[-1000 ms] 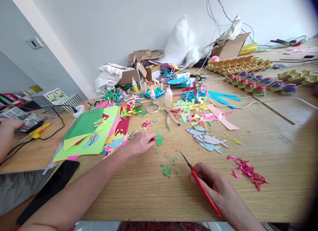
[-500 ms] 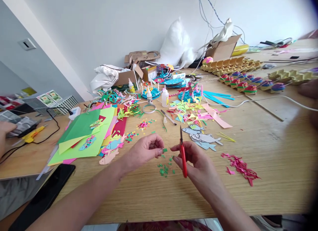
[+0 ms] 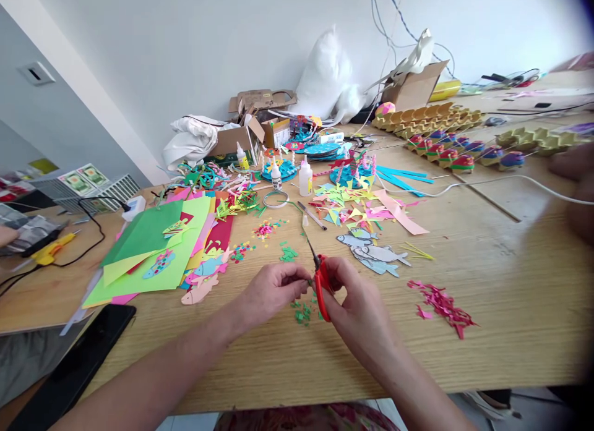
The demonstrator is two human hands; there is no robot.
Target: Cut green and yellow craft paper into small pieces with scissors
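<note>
My right hand (image 3: 355, 295) is closed around the red handles of a pair of scissors (image 3: 323, 289), the dark blades pointing up and away, tilted left. The fingers of my left hand (image 3: 281, 289) are pinched together, with a small bit of green paper, mostly hidden, at their tips. Both hands' fingertips nearly meet there, just left of the scissor handles. On the table below lie small green paper scraps (image 3: 302, 313). Beyond my left hand is another little heap of green paper pieces (image 3: 288, 252).
Crimson paper scraps (image 3: 443, 306) lie to the right, grey paper fish (image 3: 378, 256) ahead. Coloured paper sheets (image 3: 143, 236) and a black phone (image 3: 86, 363) are at left. Glue bottles (image 3: 305, 177), cut strips and egg cartons (image 3: 427, 119) stand farther back. A person's hand shows at the left edge.
My right hand has moved left and turned the scissors, so the blades lean left. My left hand has come slightly closer to them, and the green paper at its fingertips is now less visible.
</note>
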